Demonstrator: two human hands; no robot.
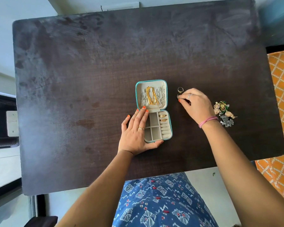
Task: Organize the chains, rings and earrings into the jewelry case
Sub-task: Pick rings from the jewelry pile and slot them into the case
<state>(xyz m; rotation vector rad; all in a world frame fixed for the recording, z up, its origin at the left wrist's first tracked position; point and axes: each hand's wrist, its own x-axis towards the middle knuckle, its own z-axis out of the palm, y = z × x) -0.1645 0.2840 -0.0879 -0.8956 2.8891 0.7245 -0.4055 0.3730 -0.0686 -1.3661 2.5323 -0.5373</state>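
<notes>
The right hand hides most of one ring, perhaps pinched.

Teal-edged jewelry case with beige lining; gold and silver chains; dark brown table; orange nails.

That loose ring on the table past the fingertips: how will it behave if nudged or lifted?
The ring is a thin metal band, so probably stiff and light. It lies flat on the smooth table, so a push likely slides it; tipped on edge, it may roll.
</notes>
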